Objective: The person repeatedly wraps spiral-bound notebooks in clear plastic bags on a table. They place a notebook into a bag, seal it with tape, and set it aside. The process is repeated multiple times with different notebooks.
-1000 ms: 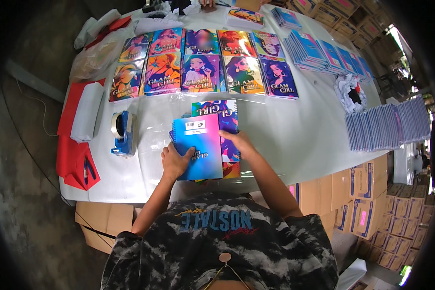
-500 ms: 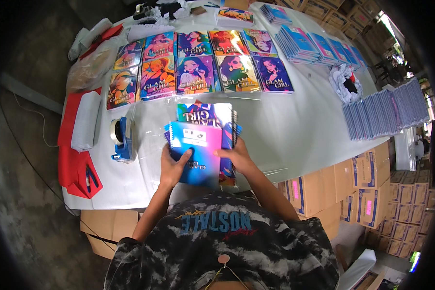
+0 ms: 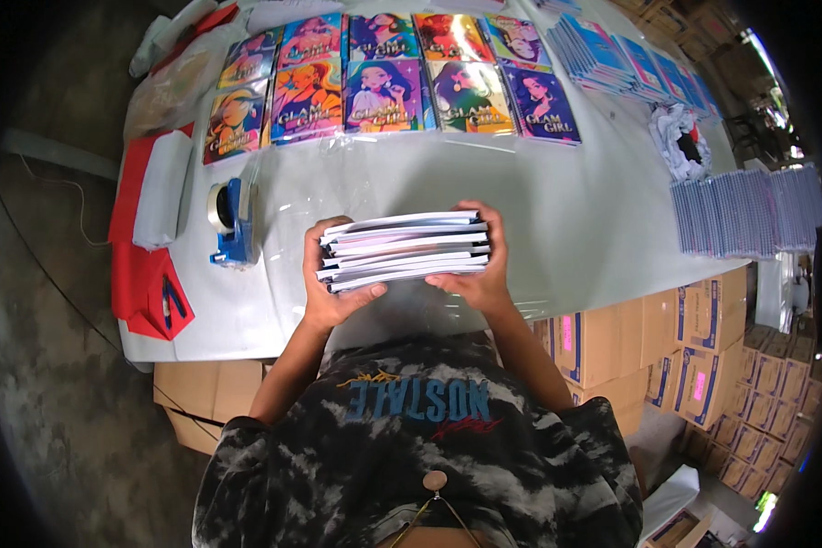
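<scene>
Blue tape dispenser (image 3: 235, 224) lies at nine o'clock from the stack of notebooks (image 3: 406, 248), and next comes the left hand (image 3: 333, 297), closed round that stack's left end. White page edges face the camera, the long axis running from nine to three o'clock between both palms, neither hand nearer, though contact with the table (image 3: 575, 228) cannot be told; the right hand (image 3: 484, 279) grips the other end, with laid-out notebooks (image 3: 384, 96) at twelve and packed notebooks (image 3: 740, 215) at three

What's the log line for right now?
left hand: holding notebook stack; right hand: holding same stack; stack: edges toward camera; blue tape dispenser: on table
</scene>
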{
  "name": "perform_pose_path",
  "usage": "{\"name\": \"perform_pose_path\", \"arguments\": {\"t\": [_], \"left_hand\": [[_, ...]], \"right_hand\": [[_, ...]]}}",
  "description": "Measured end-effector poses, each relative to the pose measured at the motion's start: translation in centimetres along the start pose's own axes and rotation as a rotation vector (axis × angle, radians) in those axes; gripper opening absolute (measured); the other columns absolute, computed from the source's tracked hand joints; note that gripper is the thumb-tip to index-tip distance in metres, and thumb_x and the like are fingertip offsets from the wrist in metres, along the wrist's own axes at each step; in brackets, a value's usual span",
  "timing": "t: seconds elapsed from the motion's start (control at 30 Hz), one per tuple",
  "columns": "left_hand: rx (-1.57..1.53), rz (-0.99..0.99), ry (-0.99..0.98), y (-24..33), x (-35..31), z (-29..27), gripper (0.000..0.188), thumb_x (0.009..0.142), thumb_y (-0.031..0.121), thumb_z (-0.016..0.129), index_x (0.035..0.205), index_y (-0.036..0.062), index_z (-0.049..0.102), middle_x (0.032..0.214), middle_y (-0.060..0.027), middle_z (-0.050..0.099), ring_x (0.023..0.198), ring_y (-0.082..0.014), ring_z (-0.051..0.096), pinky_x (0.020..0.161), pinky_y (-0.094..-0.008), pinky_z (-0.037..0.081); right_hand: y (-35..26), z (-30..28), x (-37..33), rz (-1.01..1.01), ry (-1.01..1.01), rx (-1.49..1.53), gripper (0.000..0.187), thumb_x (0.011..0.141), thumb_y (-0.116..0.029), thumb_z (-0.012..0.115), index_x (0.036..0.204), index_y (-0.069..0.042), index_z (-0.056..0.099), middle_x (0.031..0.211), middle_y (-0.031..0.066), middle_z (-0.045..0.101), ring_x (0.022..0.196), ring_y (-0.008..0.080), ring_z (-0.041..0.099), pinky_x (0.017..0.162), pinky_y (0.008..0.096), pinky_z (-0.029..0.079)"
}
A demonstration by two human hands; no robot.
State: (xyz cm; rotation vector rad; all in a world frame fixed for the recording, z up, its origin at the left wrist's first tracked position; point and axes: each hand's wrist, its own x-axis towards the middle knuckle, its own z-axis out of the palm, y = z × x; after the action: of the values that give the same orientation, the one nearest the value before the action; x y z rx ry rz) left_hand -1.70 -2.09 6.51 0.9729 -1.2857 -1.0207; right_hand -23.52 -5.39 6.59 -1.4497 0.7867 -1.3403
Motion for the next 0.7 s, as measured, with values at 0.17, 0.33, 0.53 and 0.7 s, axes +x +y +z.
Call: {"name": "perform_pose_path", "arguments": {"t": [0.17,0.33,0.53,0.7], "left_hand": [[-0.166,-0.149,0.016,-4.0,-2.3,-0.6,0.114,0.054,0.036,0.087,0.139,0.004,0.018,0.129,-0.0132,0.036,0.116,-0.0247,0.041,0.099,-0.0372,0.034],[-0.13,-0.286,0.03,-5.3,-3.6,1.0,0.112,0.055,0.037,0.086,0.137,0.0039,0.017,0.126,-0.0106,0.035,0.12,-0.0253,0.038,0.1,-0.0384,0.033],[0.038,0.025,0.06,-4.2,-1.2,1.5,0.116,0.05,0.061,0.081,0.132,-0.0023,0.03,0.127,-0.0181,0.043,0.119,-0.0277,0.044,0.1,-0.0395,0.035],[-0.069,0.033,0.035,-5.9,-2.3,0.8,0.092,0.056,0.054,0.081,0.121,-0.001,0.048,0.115,-0.0171,0.057,0.109,-0.0271,0.055,0.092,-0.0362,0.043]], "right_hand": [[2.5,-0.9,-0.3,-0.05,-0.026,0.17,0.107,0.049,-0.037,0.089,0.132,-0.002,0.03,0.122,0.0124,0.046,0.111,0.0252,0.048,0.095,0.0362,0.038],[3.9,-1.5,-1.7,0.068,-0.076,-0.001,0.113,0.045,-0.046,0.087,0.131,0.0,0.031,0.123,0.0136,0.046,0.111,0.0253,0.048,0.096,0.038,0.039],[2.5,-0.2,-0.2,0.018,0.023,0.046,0.114,0.037,-0.061,0.083,0.123,0.001,0.04,0.114,0.0145,0.053,0.104,0.0227,0.054,0.089,0.0356,0.044],[5.1,-0.1,-1.8,-0.066,0.178,0.127,0.105,0.042,-0.058,0.085,0.119,0.002,0.045,0.102,0.0127,0.059,0.095,0.0208,0.059,0.085,0.0341,0.047]]}}
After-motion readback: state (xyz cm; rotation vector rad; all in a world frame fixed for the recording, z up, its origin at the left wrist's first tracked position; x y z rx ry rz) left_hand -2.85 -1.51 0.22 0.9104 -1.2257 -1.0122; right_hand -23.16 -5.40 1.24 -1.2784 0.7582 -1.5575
